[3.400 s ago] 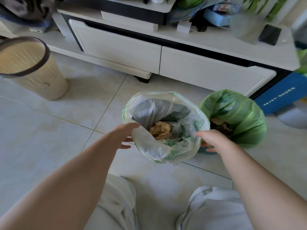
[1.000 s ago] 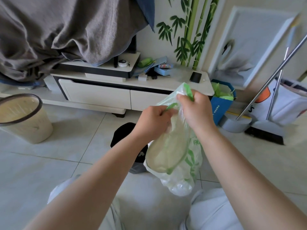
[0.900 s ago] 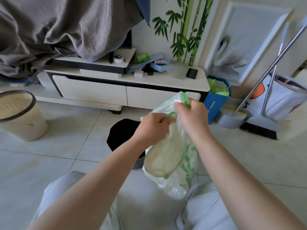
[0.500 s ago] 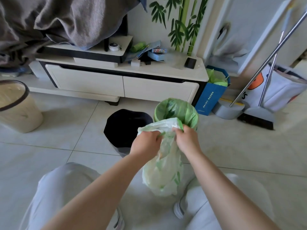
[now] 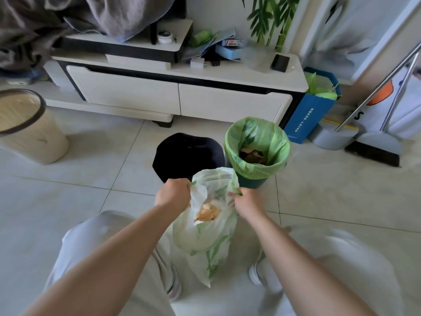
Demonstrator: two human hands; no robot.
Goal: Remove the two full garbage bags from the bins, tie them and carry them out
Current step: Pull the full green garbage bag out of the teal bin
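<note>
A translucent white garbage bag [image 5: 208,236] with green print hangs between my knees, out of its bin, with brown paper waste showing through its open mouth. My left hand [image 5: 173,194] is shut on the bag's left green drawstring. My right hand [image 5: 247,202] is shut on the right drawstring, and the two hands are held apart. Just beyond the bag stands the black bin [image 5: 184,153], with no liner in it. To its right a second bin [image 5: 252,182] still holds a green garbage bag [image 5: 268,142] folded over its rim, with brown waste inside.
A white TV cabinet [image 5: 177,99] runs along the back. A beige bin [image 5: 27,131] stands at the left. A blue paper bag [image 5: 307,115], a dustpan [image 5: 330,137] and a broom [image 5: 373,149] crowd the right. My shoes and knees flank the held bag on the tiled floor.
The bag came out of the black bin and was lifted up. Since then my hands have lowered it and spread apart, opening its mouth, and my view has tilted down.
</note>
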